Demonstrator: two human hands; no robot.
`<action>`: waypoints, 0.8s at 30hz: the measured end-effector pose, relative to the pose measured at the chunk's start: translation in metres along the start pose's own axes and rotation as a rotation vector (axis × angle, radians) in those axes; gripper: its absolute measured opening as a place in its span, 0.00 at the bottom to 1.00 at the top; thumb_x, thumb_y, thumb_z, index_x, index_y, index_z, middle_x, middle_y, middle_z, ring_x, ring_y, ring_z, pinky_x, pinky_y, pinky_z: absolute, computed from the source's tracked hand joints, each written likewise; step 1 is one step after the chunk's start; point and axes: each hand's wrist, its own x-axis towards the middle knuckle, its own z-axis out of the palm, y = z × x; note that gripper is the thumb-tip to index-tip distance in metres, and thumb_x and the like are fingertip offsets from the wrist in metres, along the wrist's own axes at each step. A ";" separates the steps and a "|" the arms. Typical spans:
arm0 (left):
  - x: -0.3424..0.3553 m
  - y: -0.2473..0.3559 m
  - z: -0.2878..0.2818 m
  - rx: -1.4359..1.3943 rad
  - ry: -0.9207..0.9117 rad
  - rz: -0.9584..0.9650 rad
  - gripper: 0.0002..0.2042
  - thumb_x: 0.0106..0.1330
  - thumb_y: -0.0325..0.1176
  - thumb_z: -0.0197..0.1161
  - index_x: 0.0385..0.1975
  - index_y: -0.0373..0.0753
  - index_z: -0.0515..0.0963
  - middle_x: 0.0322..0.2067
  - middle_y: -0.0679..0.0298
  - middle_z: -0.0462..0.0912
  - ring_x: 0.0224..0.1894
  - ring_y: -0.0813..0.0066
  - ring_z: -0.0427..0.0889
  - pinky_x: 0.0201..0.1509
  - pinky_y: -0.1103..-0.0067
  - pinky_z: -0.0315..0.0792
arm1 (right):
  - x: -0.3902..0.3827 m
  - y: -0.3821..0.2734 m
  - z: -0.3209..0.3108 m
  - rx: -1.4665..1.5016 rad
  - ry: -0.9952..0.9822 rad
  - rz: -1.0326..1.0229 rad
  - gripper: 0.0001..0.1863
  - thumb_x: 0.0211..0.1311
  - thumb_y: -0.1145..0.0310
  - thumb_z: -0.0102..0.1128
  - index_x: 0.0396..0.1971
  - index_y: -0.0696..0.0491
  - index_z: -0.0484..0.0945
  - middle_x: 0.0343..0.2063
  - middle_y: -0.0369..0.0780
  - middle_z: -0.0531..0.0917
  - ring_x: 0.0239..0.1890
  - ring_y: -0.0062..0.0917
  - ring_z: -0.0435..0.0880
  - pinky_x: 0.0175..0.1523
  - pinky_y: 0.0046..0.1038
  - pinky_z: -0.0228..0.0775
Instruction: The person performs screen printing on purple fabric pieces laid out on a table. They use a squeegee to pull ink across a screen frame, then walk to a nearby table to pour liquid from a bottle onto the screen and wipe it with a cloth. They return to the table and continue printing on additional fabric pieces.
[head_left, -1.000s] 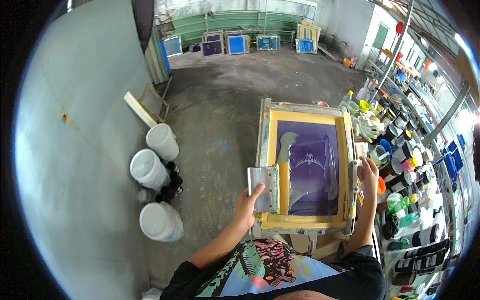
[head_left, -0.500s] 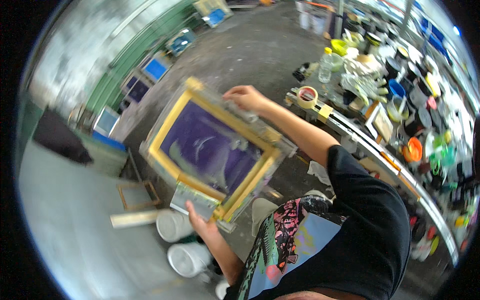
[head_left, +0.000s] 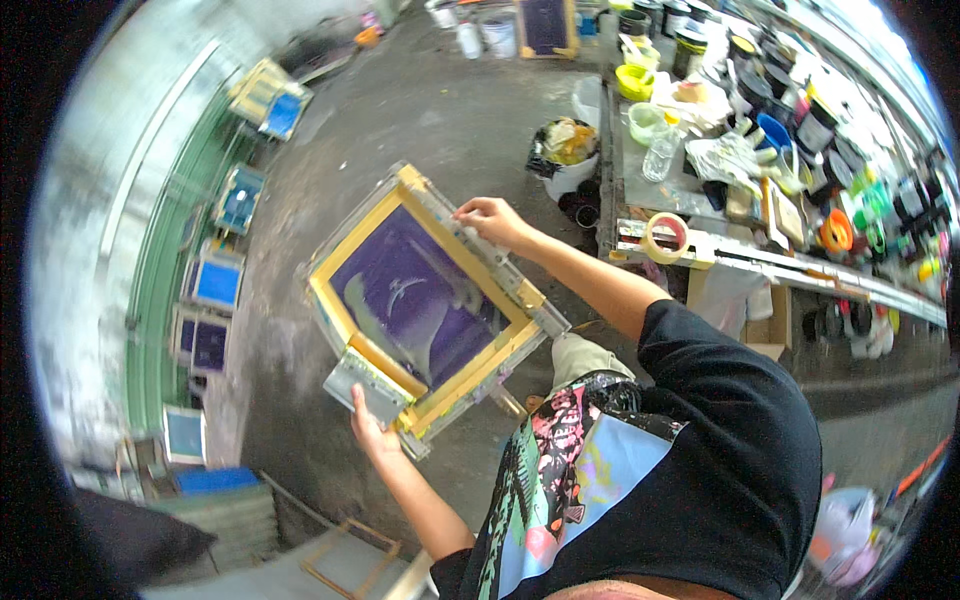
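I hold a screen printing frame [head_left: 420, 290] tilted in front of me, with purple mesh, a pale curved shape on it and yellow tape round the inside edge. My left hand [head_left: 374, 432] grips its near left side, the thumb on a flat grey metal piece [head_left: 366, 388] that lies against the rim; its other fingers are hidden underneath. At the far right side, my right hand [head_left: 492, 222] has its fingers closed on the frame's edge. Whether the grey piece is fixed to the frame, I cannot tell.
A workbench [head_left: 640, 190] on the right carries a tape roll [head_left: 666, 238], a clear bottle [head_left: 661, 155], gloves [head_left: 722, 158] and several tubs. Beside it stands a bin with a black liner [head_left: 566, 150]. More screens [head_left: 218, 278] lean along the green left wall.
My view has swung to the right, and the frame has come round with me. The white buckets on the left are out of sight, while the lined bin has come into view. Both hands keep their hold.
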 end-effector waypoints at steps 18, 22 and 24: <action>0.454 -0.114 0.412 0.381 -0.865 -0.460 0.30 0.64 0.46 0.76 0.59 0.33 0.76 0.52 0.57 0.84 0.50 0.62 0.86 0.57 0.62 0.81 | 0.138 0.186 -0.200 -0.262 1.203 0.384 0.15 0.63 0.58 0.67 0.43 0.51 0.88 0.29 0.41 0.88 0.33 0.25 0.85 0.43 0.32 0.76; 0.503 -0.137 0.456 0.452 -0.977 -0.525 0.29 0.65 0.46 0.75 0.58 0.32 0.77 0.51 0.57 0.85 0.50 0.63 0.87 0.56 0.62 0.81 | 0.142 0.203 -0.180 -0.265 1.276 0.427 0.14 0.62 0.58 0.68 0.42 0.50 0.88 0.29 0.40 0.88 0.34 0.26 0.86 0.44 0.33 0.76; 0.529 -0.149 0.487 0.477 -1.040 -0.542 0.28 0.66 0.46 0.74 0.58 0.32 0.77 0.51 0.57 0.85 0.50 0.63 0.87 0.56 0.63 0.81 | 0.148 0.206 -0.170 -0.249 1.319 0.447 0.14 0.62 0.56 0.68 0.42 0.48 0.88 0.34 0.44 0.90 0.41 0.38 0.90 0.51 0.39 0.78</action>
